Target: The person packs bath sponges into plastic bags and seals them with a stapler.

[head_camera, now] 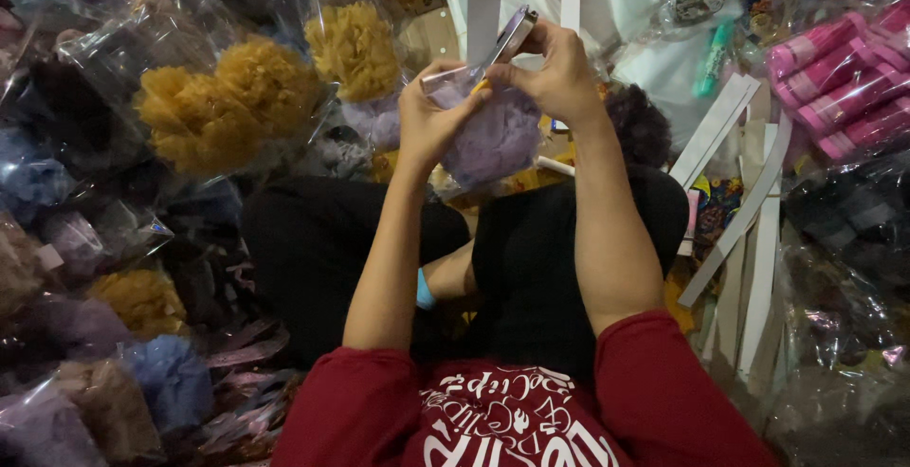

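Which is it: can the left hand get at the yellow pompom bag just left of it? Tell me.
Probably yes. The left hand pinches the lilac pompom bag and would have to let go first; the yellow pompom bag lies close beside it with nothing between.

Lilac pompom [493, 140] in clear bag; mustard-yellow pompoms [232, 97]; pink tubes [839, 78]; white card strips [749, 230]; red sleeves [351, 410].

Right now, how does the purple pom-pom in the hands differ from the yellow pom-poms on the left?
The purple pom-pom is held up by the left hand and right hand, with a stapler at its bag's top; the yellow pom-poms lie untouched in the pile. The purple pom-pom is one alone; the yellow pom-poms sit paired in one bag. All are fluffy balls in clear plastic.
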